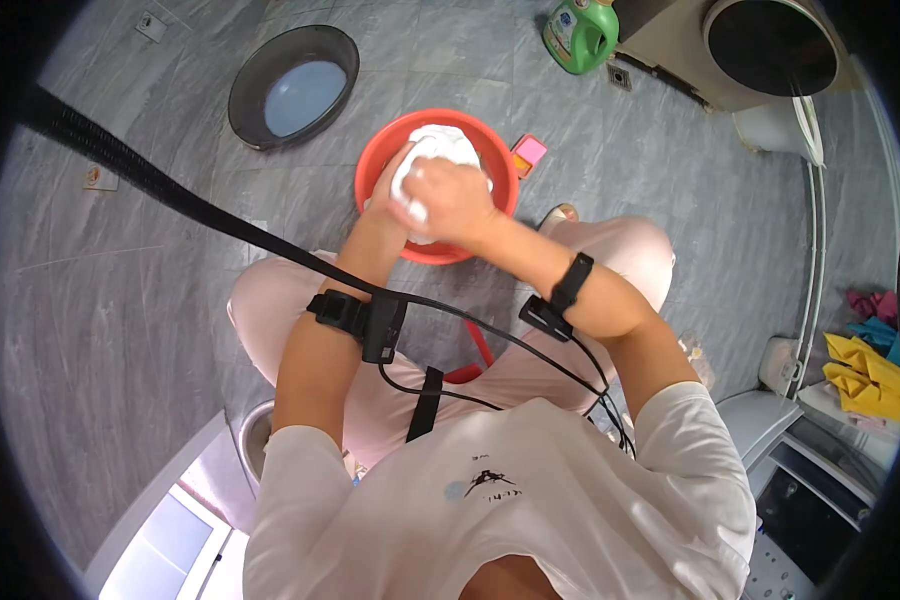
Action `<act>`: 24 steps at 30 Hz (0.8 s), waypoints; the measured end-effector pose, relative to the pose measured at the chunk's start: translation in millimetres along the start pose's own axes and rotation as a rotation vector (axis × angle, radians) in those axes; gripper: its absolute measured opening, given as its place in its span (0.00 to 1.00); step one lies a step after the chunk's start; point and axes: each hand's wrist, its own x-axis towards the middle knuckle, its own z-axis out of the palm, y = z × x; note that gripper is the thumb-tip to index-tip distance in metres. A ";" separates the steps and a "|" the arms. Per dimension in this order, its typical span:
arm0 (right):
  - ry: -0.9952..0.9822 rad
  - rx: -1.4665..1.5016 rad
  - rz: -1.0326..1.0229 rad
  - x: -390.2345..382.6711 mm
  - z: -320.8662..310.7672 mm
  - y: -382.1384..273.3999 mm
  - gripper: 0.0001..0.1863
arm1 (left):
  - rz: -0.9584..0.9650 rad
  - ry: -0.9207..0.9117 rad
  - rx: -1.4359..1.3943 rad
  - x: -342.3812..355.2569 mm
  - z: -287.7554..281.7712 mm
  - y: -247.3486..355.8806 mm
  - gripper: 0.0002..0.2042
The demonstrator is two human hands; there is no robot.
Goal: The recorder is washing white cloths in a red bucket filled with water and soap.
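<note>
A white cloth (pixel 442 146) is bunched up in a round red basin (pixel 367 170) on the floor in front of me. My right hand (pixel 454 200) is closed over the cloth, its fingers curled and a little blurred. My left hand (pixel 388 185) grips the cloth from the left side, close against the right; its fingertips are partly hidden. White folds show between and above the two hands. The cloth hides most of the basin's bottom.
Beside the basin's right rim lies a small pink box (pixel 530 150). A dark basin (pixel 240 115) with pale bluish liquid stands at the far left. A green detergent bottle (pixel 595 40) is near a washing machine (pixel 675 40) at the far right. Folded yellow cloth (pixel 870 378) lies at the right.
</note>
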 end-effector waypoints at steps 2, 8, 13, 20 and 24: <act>0.010 0.008 0.117 -11.3 10.6 40.4 0.15 | -0.033 0.015 -0.050 13.2 15.1 -13.9 0.14; -0.105 -0.044 0.359 7.8 -8.9 38.2 0.19 | 0.109 0.339 0.074 12.4 43.3 -3.8 0.16; -0.129 0.028 -0.382 13.3 -27.0 -3.2 0.15 | 0.254 0.056 0.400 -16.0 35.0 -6.2 0.14; 0.030 0.023 0.338 13.1 5.5 49.2 0.11 | 0.007 0.416 0.035 9.8 74.5 -22.4 0.18; 0.048 0.040 0.614 15.4 9.2 44.1 0.09 | -0.022 0.405 -0.148 8.9 72.3 -21.1 0.17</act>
